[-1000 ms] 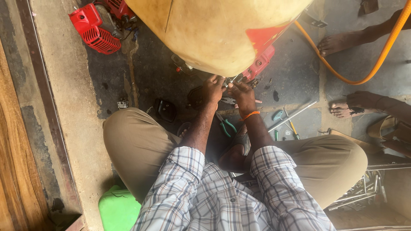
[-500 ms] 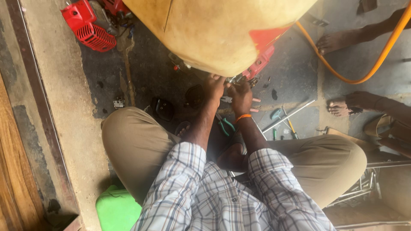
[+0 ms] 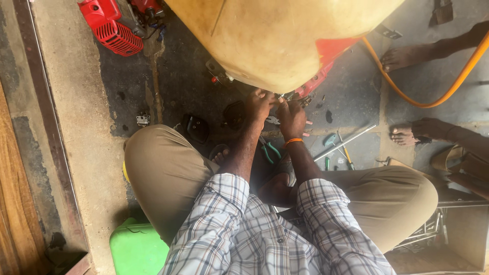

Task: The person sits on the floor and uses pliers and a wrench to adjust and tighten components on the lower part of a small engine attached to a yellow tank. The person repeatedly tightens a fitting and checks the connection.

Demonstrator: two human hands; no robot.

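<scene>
Both hands, left hand (image 3: 259, 104) and right hand (image 3: 291, 116), pinch a small metal fitting (image 3: 283, 97) under the yellow tank (image 3: 275, 40). Fingers clamped on it. Looks rigid, light, probably greasy; grip its sides.

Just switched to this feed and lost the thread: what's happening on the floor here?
A person sits cross-legged on the floor, both hands up at the underside of a big yellowish tank. The left hand and right hand meet at small metal parts by the red base; what the fingers pinch is too small to tell. Green-handled pliers, a metal rod and screwdrivers lie beside the knees. Another person's bare feet stand near an orange hose.
</scene>
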